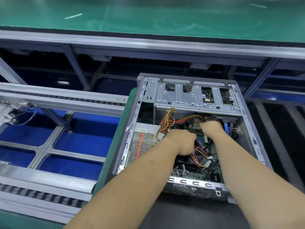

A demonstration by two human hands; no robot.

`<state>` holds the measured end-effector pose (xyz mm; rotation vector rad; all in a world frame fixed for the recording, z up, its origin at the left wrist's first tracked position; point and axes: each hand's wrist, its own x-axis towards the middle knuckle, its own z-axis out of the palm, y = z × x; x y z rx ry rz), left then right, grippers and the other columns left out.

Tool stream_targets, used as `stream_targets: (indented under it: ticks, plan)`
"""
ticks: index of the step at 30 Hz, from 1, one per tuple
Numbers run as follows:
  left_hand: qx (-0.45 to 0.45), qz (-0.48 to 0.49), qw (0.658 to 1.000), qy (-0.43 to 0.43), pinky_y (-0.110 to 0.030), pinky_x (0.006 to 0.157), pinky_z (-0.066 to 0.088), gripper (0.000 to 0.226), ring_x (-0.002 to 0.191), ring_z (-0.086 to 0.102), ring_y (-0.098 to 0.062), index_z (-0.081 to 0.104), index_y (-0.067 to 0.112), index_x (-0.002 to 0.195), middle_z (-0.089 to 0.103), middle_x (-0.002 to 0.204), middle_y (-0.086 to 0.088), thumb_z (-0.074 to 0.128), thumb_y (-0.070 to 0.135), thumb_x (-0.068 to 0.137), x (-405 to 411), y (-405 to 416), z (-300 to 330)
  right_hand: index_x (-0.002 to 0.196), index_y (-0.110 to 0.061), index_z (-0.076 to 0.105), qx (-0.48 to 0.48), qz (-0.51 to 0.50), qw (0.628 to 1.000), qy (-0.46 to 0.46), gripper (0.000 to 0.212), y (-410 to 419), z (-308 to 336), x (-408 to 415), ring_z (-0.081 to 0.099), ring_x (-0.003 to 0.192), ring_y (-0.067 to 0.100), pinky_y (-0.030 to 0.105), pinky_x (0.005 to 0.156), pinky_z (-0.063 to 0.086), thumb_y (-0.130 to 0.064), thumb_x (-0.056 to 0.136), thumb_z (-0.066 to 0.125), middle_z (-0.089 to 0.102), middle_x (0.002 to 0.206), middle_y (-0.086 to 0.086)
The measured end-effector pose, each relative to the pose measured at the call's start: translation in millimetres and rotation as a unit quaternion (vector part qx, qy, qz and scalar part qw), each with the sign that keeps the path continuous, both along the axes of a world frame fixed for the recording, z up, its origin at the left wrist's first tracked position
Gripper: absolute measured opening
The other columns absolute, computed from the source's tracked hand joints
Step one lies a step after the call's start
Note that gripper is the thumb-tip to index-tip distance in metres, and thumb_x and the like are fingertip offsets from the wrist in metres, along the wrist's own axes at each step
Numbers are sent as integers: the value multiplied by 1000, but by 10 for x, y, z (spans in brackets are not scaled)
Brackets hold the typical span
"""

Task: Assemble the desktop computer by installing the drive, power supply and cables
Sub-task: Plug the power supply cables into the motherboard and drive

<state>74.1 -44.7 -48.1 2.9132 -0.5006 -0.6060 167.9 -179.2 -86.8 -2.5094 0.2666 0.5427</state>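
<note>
I have both hands inside the open case (247,123), which lies on its side on the green tabletop (115,146). My left hand (180,141) is curled over the middle of the board (212,149), fingers folded down among the wires (199,156); whether they pinch a lead or only press, I cannot tell. My right hand (210,127) reaches deeper, under the drive cage (194,98), fingers closed on what I take to be a plug at the end of the yellow-red bundle (183,120); the tips are hidden.

The power supply (145,142) already sits at the case's left wall, its leads spilling rightward over the board.

These wires are light and floppy, so they will go where pushed but spring back. I judge the plugs are the place to hold: stiff plastic bodies, gripped by their sides, pressed straight in. Pulling on the wires themselves risks loosening pins, and the board beneath is fragile.
</note>
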Motion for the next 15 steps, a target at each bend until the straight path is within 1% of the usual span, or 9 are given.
stream_targets:
  ticks: [2, 3, 5, 7, 8, 10, 11, 13, 15]
  plan:
    - [-1, -1, 1000, -1, -39, 68, 42, 28, 85, 48, -28, 52, 13, 121, 63, 116, -12, 42, 20, 96, 1, -1, 1, 66, -21, 36, -20, 23, 999, 10, 44, 2, 37, -27, 45, 74, 23, 30, 61, 35, -41, 105, 40, 45, 72, 5]
    - [-1, -2, 1000, -1, -39, 67, 42, 28, 84, 48, -28, 52, 13, 121, 63, 115, -12, 41, 20, 96, -1, 0, 1, 67, -21, 36, -28, 36, 999, 13, 45, 8, 56, -36, 46, 79, 25, 31, 66, 34, -44, 105, 38, 47, 74, 8]
    - [1, -2, 1000, 0, -39, 67, 42, 29, 84, 49, -28, 52, 13, 122, 62, 115, -12, 40, 19, 96, -3, 0, 3, 71, -12, 46, -37, 50, 998, 17, 49, 6, 69, -48, 51, 84, 28, 32, 71, 37, -49, 104, 40, 53, 80, 13]
    - [2, -4, 1000, 2, -39, 68, 43, 29, 85, 49, -28, 52, 13, 122, 62, 115, -12, 40, 18, 96, -2, 0, 8, 87, -5, 56, -48, 56, 997, 20, 52, -4, 73, -39, 57, 93, 31, 35, 79, 43, -52, 103, 39, 60, 94, 17]
    - [2, -4, 1000, 1, -39, 68, 43, 28, 85, 49, -29, 52, 13, 121, 62, 114, -12, 40, 18, 96, 1, 0, 11, 89, -7, 56, -47, 57, 997, 22, 51, -5, 73, -31, 57, 92, 31, 35, 80, 44, -52, 103, 37, 59, 94, 17]
    - [2, -6, 1000, -2, -39, 68, 43, 26, 84, 50, -29, 52, 13, 118, 62, 112, -12, 40, 18, 96, 0, 2, 17, 73, -12, 46, -36, 56, 997, 23, 50, 2, 64, -13, 47, 70, 26, 34, 69, 37, -51, 103, 36, 51, 74, 11]
    - [1, -6, 1000, -2, -39, 68, 42, 25, 84, 50, -29, 52, 13, 118, 62, 112, -12, 40, 18, 96, -3, 3, 19, 68, -13, 40, -29, 50, 998, 20, 51, 5, 54, 0, 40, 63, 24, 34, 65, 33, -51, 102, 38, 44, 67, 8]
    - [2, -6, 1000, -3, -39, 68, 42, 24, 85, 50, -29, 51, 13, 117, 62, 113, -12, 39, 18, 97, -7, 0, 14, 64, -14, 37, -22, 43, 999, 11, 52, 5, 47, 12, 38, 62, 23, 35, 62, 30, -51, 100, 41, 40, 61, 6]
    - [4, -6, 1000, -10, -39, 69, 42, 25, 89, 53, -31, 52, 12, 118, 62, 115, -13, 40, 18, 96, -8, -4, 10, 64, -15, 39, -50, 60, 997, 8, 49, 6, 51, 0, 43, 69, 24, 33, 64, 31, -46, 102, 39, 41, 63, 4]
